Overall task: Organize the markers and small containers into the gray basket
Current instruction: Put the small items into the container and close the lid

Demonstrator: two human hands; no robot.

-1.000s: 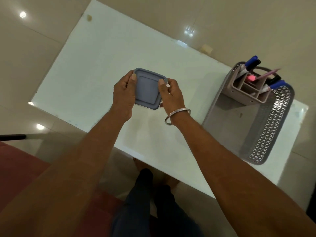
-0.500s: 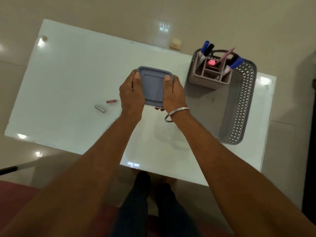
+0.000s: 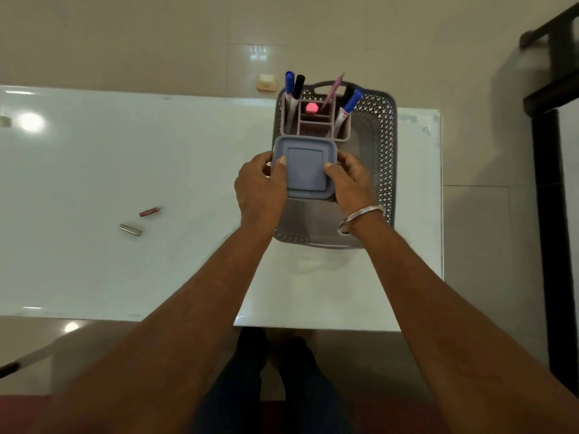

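A square blue-grey lidded container (image 3: 305,167) hangs over the gray perforated basket (image 3: 383,158). My left hand (image 3: 258,189) grips its left side with the thumb on the lid. My right hand (image 3: 352,183), with a metal bangle at the wrist, grips its right side the same way. At the basket's far end stands a pinkish pen holder (image 3: 313,125) with blue and black markers (image 3: 289,89) and a pink-topped item. Whether the container touches the basket floor is hidden.
The white table (image 3: 125,167) carries a small reddish tube (image 3: 149,211) and a small silver tube (image 3: 130,230) at the left. A beige block (image 3: 267,82) lies on the floor beyond the table. Dark furniture (image 3: 551,183) stands at the right.
Both hands have carried the container to the right, from over the bare table to over the basket. The camera has swung so the basket sits near the middle.
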